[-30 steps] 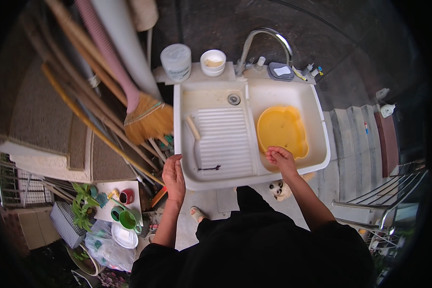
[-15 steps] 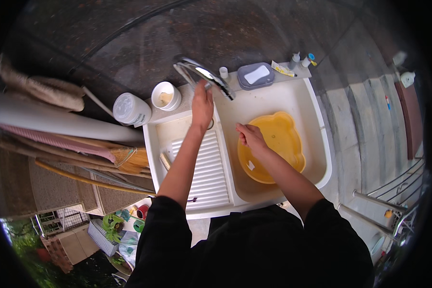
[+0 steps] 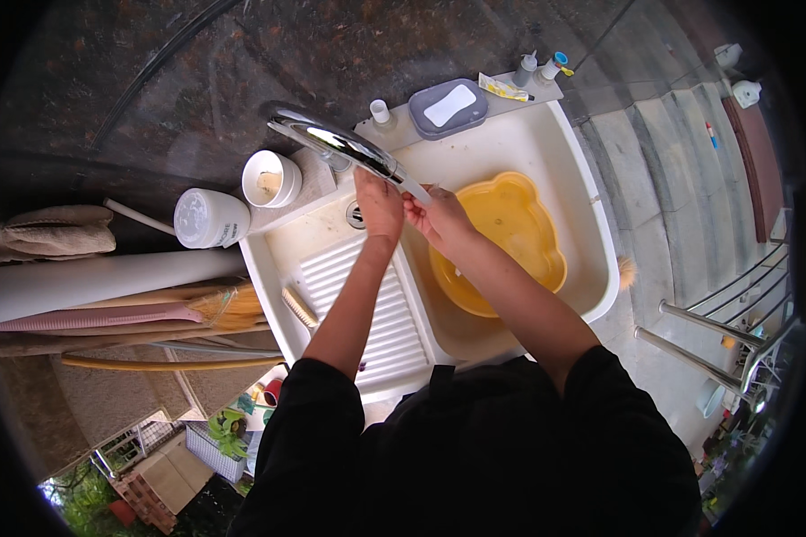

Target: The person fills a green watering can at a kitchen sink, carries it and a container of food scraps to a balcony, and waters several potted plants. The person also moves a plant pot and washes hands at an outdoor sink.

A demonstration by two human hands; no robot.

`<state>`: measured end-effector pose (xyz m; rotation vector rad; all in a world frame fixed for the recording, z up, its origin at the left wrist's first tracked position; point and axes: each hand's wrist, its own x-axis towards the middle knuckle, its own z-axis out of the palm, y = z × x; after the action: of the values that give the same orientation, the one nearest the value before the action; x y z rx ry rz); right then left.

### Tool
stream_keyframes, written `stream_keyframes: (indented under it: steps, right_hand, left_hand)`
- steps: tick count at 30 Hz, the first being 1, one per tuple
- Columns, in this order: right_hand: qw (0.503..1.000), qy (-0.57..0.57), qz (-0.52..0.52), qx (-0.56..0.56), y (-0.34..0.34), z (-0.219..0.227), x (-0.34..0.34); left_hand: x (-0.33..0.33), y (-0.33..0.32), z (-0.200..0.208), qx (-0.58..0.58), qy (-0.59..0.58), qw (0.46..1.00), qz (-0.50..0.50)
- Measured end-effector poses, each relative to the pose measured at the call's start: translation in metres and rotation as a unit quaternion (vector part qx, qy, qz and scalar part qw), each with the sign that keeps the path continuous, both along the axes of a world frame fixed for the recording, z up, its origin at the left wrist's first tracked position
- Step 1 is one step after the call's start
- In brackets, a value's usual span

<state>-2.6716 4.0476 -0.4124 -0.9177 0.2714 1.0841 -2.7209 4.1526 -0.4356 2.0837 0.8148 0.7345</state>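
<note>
A chrome faucet [image 3: 336,141] arches over the sink, and a pale stream of water [image 3: 415,190] leaves its spout. My left hand [image 3: 381,204] is just below the spout, with its fingers mostly hidden behind the chrome. Close against it, my right hand [image 3: 441,220] has its fingers curled by the stream; whatever they may hold is hidden. Under my right hand and forearm, a yellow basin [image 3: 515,228] with a lobed rim sits in the right bowl of the white sink [image 3: 591,192].
A ribbed washboard [image 3: 363,300] fills the sink's left side, with a brush [image 3: 299,307] lying there. White tubs [image 3: 210,217] stand at the back left. Along the back ledge are a grey soap dish [image 3: 421,115] with a white bar, a tube [image 3: 503,87] and small bottles [image 3: 526,68].
My left hand has moved from the faucet's base area to beneath the spout. My right hand has come left from over the basin to meet it. Water now shows at the spout.
</note>
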Motion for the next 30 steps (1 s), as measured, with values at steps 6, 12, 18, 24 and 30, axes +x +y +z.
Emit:
stream_keyframes:
  steps: [6, 12, 18, 24, 30]
  right_hand:
    - [0.967, -0.234, 0.028, -0.095, -0.024, 0.005, -0.023]
    - [0.881, -0.376, 0.125, -0.258, -0.026, 0.013, -0.022]
    - [0.943, -0.323, 0.054, -0.058, -0.039, -0.003, -0.042]
    - [0.930, -0.350, 0.016, -0.112, -0.030, -0.027, -0.012]
    - [0.948, -0.291, 0.022, -0.126, -0.041, 0.001, -0.047]
  left_hand:
    - [0.001, -0.057, -0.015, -0.450, -0.129, 0.882, 0.062]
    - [0.006, -0.093, -0.025, -0.588, -0.239, 0.772, -0.037]
    - [0.000, -0.075, -0.077, -0.503, -0.147, 0.852, -0.026]
    - [0.007, -0.105, 0.029, -0.628, -0.204, 0.750, 0.052]
    - [0.010, -0.065, 0.006, -0.613, -0.171, 0.762, 0.123]
